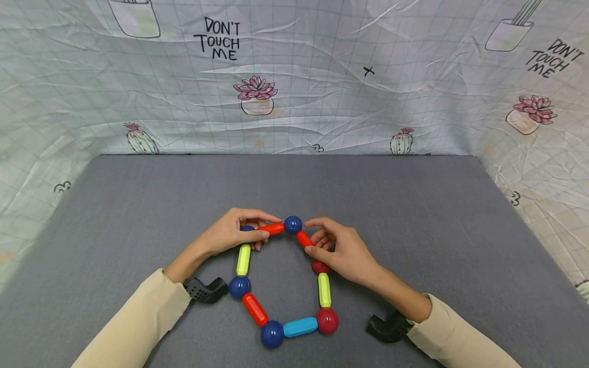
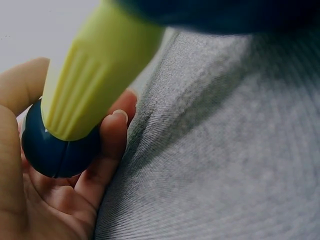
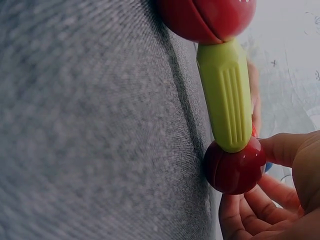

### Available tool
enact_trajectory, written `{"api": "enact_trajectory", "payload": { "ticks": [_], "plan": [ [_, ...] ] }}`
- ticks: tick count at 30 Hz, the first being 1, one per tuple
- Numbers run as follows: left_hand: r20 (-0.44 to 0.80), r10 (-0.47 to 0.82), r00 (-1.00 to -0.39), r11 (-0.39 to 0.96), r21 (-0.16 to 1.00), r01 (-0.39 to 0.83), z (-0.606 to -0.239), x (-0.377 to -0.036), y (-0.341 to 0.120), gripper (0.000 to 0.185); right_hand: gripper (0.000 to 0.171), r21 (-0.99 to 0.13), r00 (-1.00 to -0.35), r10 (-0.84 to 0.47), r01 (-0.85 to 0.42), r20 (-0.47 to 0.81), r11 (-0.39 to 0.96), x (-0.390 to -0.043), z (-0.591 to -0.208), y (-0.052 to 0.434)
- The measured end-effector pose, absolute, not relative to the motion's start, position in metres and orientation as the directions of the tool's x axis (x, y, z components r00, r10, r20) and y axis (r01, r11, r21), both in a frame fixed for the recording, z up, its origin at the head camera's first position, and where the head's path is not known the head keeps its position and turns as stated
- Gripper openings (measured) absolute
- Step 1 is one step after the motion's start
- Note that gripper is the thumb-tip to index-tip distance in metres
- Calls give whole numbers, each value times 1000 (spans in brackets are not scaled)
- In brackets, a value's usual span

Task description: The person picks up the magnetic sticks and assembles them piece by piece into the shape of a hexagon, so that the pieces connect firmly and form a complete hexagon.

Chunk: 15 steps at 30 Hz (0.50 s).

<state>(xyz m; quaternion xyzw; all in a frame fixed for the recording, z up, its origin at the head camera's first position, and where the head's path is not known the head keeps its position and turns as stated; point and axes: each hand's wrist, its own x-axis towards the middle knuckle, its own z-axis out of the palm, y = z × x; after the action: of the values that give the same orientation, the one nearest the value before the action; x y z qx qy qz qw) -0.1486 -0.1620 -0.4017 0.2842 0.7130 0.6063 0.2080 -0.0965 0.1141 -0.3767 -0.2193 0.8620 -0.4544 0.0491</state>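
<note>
Both hands work the far end of a ring of rods and balls lying on the grey table.

The left hand pinches a red rod beside the top blue ball — the right hand pinches the other red rod. Only the wrist views show each palm cupping a corner ball — blue left, red right.

This looks like a small staged recording booth set up for tabletop handling, not a lived-in room. A grey felt-covered tabletop fills the foreground. Behind the tabletop and along both its sides hangs a wrinkled cloth backdrop, pale green with a grid, printed with potted cacti and succulents and the words "DON'T TOUCH ME". On the tabletop lies a ring of bright plastic toy rods and balls.
</note>
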Motion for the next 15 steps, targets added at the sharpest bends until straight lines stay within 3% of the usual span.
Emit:
{"api": "enact_trajectory", "payload": {
  "ticks": [8, 15],
  "plan": [
    [65, 644, -762, 164, 961, 221, -401, -148, -162, 34, 42, -810, -905, -412, -318, 104, 493, -97, -377, 116],
    [158, 600, -785, 136, 946, 294, -403, -150, -162, 54, 43, -811, -928, -356, -290, 109, 508, -107, -379, 123]
  ]
}}
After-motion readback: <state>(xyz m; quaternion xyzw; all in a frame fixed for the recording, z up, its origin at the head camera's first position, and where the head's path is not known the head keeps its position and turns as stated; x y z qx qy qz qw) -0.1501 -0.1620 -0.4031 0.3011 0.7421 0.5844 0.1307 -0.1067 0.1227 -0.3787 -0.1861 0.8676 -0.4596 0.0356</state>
